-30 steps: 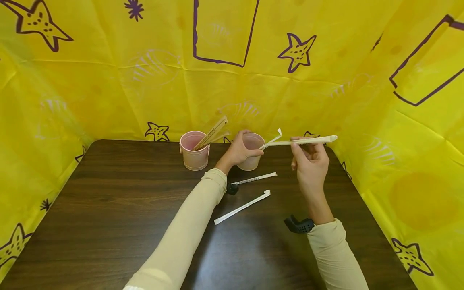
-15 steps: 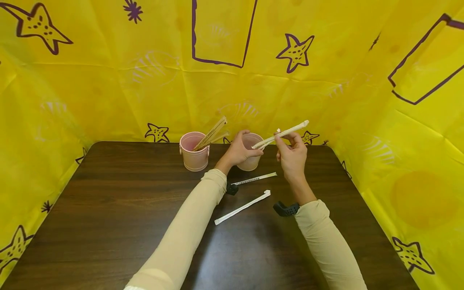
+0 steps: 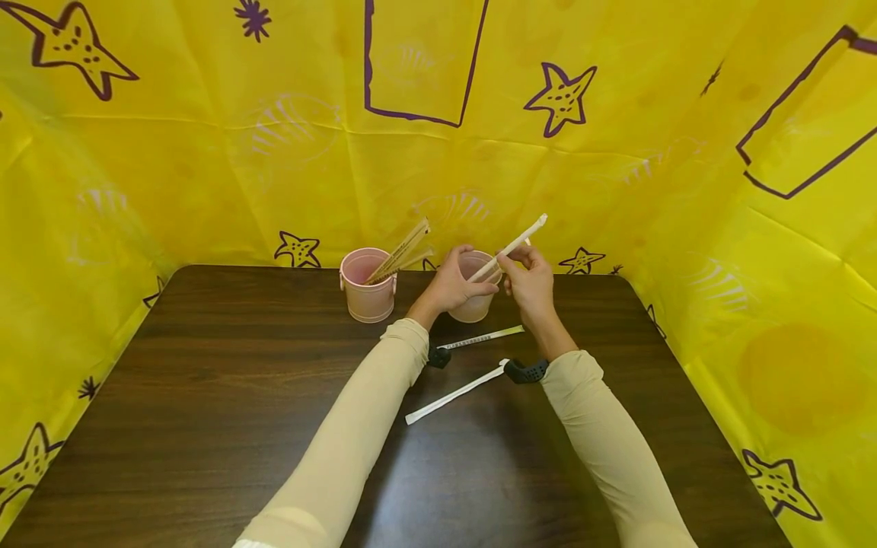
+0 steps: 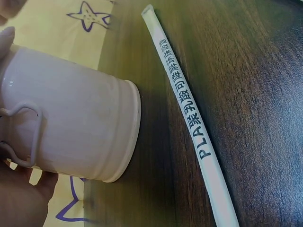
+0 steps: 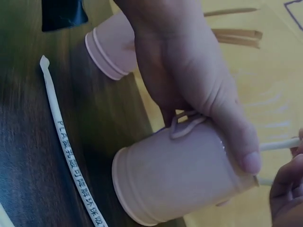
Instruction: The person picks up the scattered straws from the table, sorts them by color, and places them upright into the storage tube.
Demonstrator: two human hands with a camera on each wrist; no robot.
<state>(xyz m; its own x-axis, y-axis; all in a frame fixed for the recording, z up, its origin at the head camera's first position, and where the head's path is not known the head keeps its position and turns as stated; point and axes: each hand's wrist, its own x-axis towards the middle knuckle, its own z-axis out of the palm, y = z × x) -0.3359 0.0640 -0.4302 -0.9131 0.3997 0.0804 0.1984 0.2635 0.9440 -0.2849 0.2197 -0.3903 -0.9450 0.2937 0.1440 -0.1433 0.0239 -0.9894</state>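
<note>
Gripping the held bucket (image 3: pixel 473 310) by its rim, the left hand (image 3: pixel 457 281) has its thumb on the near side and its fingers curled round the opposite side. I log the right hand (image 3: pixel 533 285) just right of that bucket, fingertips pinched on a pale wrapped straw (image 3: pixel 524 237). Straw is tilted: lower end at the bucket's mouth, depth hidden from me; upper end well above the rim, to the right. On my right-wrist feed a second pale length (image 5: pixel 266 181) also shows at the mouth. Left of the held bucket, apart from it: a pink pail (image 3: pixel 370 303), brown-wrapped straws (image 3: pixel 400 250) leaning out rightward. In front of the held bucket, on the table (image 3: pixel 205 418): a PLA-printed straw (image 3: pixel 479 338), then, farther off, a white straw (image 3: pixel 455 393). Behind it I note a yellow backdrop (image 3: pixel 171 175) with purple-outlined starfish
</note>
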